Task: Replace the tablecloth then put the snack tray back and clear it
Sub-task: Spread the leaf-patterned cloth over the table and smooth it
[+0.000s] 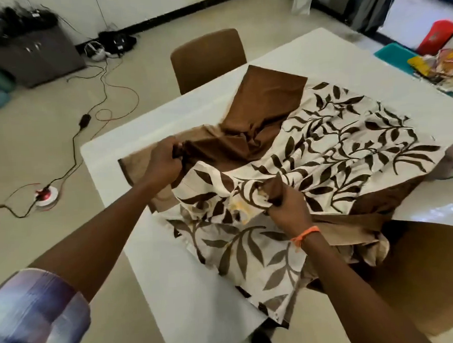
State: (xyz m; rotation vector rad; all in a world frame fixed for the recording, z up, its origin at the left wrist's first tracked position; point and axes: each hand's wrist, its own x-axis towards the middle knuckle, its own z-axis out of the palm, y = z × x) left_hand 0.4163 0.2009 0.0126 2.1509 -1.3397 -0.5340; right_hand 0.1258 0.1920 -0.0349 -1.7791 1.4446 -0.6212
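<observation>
A cream tablecloth (351, 142) printed with dark brown leaves and edged in plain brown lies bunched and partly folded on the white table (173, 280). My left hand (163, 162) grips a brown fold of the cloth near the table's left corner. My right hand (286, 207) pinches a brown corner of the same cloth nearer to me, with an orange band on its wrist. A yellowish stain shows on the cloth between my hands. At the far right, a teal snack tray (393, 52) holds crumpled wrappers (446, 62).
A brown chair (208, 58) stands at the table's far side and another (433, 270) at my right. Cables and a round power socket (46, 198) lie on the floor to the left. A grey cabinet (38, 55) stands at the back left.
</observation>
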